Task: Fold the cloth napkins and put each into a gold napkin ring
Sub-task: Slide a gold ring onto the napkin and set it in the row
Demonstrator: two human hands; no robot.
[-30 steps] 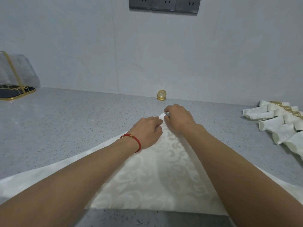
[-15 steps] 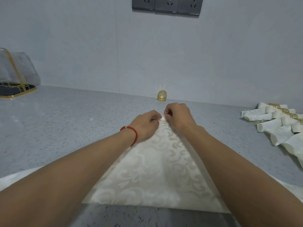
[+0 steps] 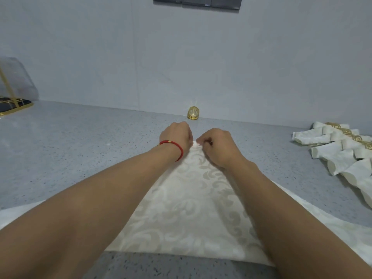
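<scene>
A cream damask napkin [image 3: 187, 214] lies on the grey speckled counter as a triangle, its point away from me. My left hand [image 3: 177, 135], with a red cord on the wrist, and my right hand [image 3: 216, 146] meet at that far point, and both pinch the tip with curled fingers. A single gold napkin ring [image 3: 193, 113] stands on the counter by the wall, a short way beyond my hands. My forearms cover the napkin's side edges.
Several rolled napkins in gold rings [image 3: 342, 150] lie in a pile at the right. A gold-framed holder with a clear cover [image 3: 14, 93] stands at the far left. Power sockets [image 3: 197, 2] sit on the wall above.
Both hands have slid away from me along the counter with the napkin's tip, closer to the gold ring. The cloth has stretched out longer and flatter.
</scene>
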